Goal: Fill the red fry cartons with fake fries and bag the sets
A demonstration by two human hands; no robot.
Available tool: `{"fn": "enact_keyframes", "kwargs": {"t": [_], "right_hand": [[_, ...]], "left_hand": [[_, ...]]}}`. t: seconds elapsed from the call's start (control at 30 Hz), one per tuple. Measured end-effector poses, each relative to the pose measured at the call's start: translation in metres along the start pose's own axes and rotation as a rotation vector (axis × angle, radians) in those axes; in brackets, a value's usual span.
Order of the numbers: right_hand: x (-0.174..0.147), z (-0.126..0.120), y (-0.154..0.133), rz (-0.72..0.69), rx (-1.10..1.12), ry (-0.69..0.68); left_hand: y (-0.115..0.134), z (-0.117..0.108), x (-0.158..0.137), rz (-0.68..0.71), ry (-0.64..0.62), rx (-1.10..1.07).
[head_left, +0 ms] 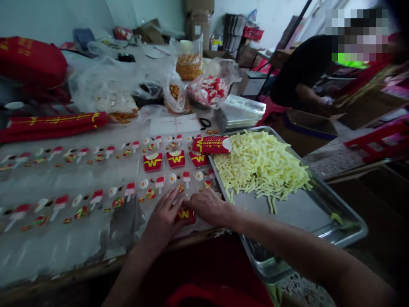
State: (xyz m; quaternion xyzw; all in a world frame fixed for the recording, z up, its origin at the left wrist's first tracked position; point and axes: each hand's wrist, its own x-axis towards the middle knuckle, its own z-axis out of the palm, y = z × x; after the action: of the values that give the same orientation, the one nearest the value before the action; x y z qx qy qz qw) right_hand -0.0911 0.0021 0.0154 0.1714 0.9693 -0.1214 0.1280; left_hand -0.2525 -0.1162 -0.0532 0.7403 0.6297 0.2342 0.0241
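Near the table's front edge my left hand (164, 216) has its fingers around the side of a small red fry box (186, 216) with a yellow logo. My right hand (207, 206) reaches over the top of that box with its fingers closed, and what they hold is hidden. Just beyond, several similar red fry boxes (175, 159) lie in a row among miniature food pieces. A stack of flat red fry boxes (211, 145) rests at the corner of a metal tray (300, 217). Heaped in the tray are pale yellow miniature fries (260, 160).
Rows of tiny popsicles (59, 204), eggs and pizzas lie on clear plastic at the left. Behind are plastic bags of small pieces (209, 91), scissors (205, 123) and a long red stack (54, 124). A person (303, 76) works beside cardboard boxes (308, 123) at the right.
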Motion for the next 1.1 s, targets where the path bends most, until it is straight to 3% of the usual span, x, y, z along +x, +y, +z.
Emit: {"fn": "enact_keyframes", "kwargs": {"t": [0.13,0.23,0.3,0.37,0.47,0.57,0.63,0.7,0.87,1.0,1.1], "right_hand": [[-0.015,-0.003,0.012,0.02,0.101,0.134],[-0.028,-0.031,0.054,0.27,0.147,0.378],[-0.031,-0.055,0.093,0.531,0.079,0.555],[-0.026,-0.074,0.129,0.705,-0.008,0.626],[-0.01,-0.085,0.163,0.782,-0.002,0.522],[0.003,-0.083,0.173,0.755,0.144,0.417],[0.004,-0.085,0.175,0.732,0.212,0.419],[-0.003,-0.092,0.177,0.714,0.227,0.438],[-0.057,-0.119,0.182,0.718,0.138,0.513],[-0.106,-0.124,0.172,0.679,0.051,0.552],[-0.135,-0.116,0.16,0.506,0.049,0.529]], "left_hand": [[-0.002,-0.012,0.002,0.03,0.027,0.031],[0.004,-0.034,0.038,0.025,0.014,0.025],[0.009,-0.042,0.089,0.062,-0.002,0.028],[0.011,-0.037,0.155,0.104,0.05,0.042],[0.009,-0.008,0.254,0.164,-0.001,0.038],[0.011,0.025,0.313,0.26,-0.174,-0.04],[0.012,0.037,0.325,0.305,-0.206,-0.118],[0.012,0.038,0.324,0.32,-0.152,-0.213],[0.022,0.029,0.31,0.304,-0.099,-0.324],[0.072,0.02,0.3,0.293,-0.002,-0.262],[0.124,0.009,0.287,0.272,0.026,-0.173]]}}
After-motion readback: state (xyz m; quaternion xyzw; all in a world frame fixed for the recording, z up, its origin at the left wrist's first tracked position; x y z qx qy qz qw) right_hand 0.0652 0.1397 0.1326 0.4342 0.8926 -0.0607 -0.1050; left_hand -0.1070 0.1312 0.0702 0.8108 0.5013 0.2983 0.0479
